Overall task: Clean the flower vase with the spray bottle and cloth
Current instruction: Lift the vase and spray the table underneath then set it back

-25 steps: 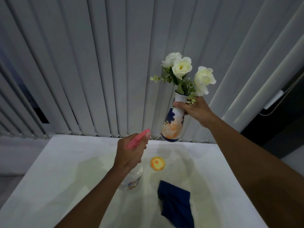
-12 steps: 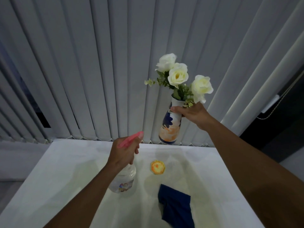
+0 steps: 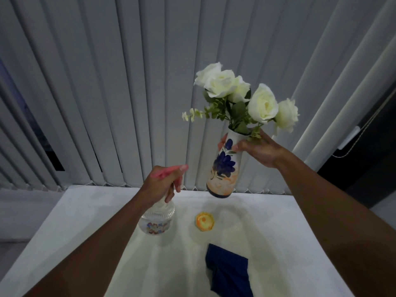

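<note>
We hold the tall white ceramic vase, painted with blue and orange flowers, up in the air with our right hand. The fingers are wrapped closed around its neck just under the rim, and the vase hangs slightly tilted, its base clear of the white table below. A bunch of white roses with green leaves stands in its mouth, leaning toward one o'clock.

At about eight o'clock from the vase, our left hand grips the clear plastic spray bottle with a pink trigger head. The fingers are curled tight around the bottle's neck, one finger lying along the trigger, and the pink nozzle points toward the vase at two o'clock. The bottle is tilted; in this dim light we cannot tell whether it touches the table.

On the table, at six o'clock from the vase, lies a small round yellow-and-orange object, perhaps a coaster. Further toward six o'clock, near the table's front edge, the dark blue cloth lies crumpled, touched by neither hand. Pale vertical blinds hang behind the table.
</note>
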A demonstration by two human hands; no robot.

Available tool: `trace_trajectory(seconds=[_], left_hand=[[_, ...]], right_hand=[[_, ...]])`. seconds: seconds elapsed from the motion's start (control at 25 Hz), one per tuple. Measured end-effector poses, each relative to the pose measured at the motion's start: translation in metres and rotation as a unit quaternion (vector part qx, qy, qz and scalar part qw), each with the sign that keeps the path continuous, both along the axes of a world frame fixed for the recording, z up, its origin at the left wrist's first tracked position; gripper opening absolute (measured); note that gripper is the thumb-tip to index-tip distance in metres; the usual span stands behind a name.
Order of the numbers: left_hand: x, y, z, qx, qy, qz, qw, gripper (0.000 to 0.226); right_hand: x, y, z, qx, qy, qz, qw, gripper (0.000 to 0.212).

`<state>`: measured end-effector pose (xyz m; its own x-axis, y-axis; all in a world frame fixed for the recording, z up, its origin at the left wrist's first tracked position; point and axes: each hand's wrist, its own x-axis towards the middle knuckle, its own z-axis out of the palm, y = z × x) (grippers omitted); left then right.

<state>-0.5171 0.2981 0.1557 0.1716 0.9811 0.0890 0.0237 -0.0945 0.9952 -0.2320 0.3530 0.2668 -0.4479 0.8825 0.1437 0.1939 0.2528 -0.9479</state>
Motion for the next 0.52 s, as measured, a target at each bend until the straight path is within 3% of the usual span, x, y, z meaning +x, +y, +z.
trace_trajectory(seconds=[0.16, 0.4, 0.52], left_hand=[[0.007, -0.002, 0.002, 0.014, 0.005, 0.019, 1.0, 0.029], [0.015, -0.01, 0.003, 0.024, 0.037, 0.04, 0.998, 0.032], [0.022, -0.019, 0.001, 0.064, 0.08, 0.072, 0.992, 0.039]], right_hand=[[0.001, -0.001, 0.003, 0.005, -0.012, -0.002, 1.0, 0.035], [-0.004, 0.007, 0.002, 0.005, -0.065, -0.097, 0.993, 0.067], [-0.017, 0.002, 0.005, 0.039, -0.089, -0.179, 0.979, 0.056]])
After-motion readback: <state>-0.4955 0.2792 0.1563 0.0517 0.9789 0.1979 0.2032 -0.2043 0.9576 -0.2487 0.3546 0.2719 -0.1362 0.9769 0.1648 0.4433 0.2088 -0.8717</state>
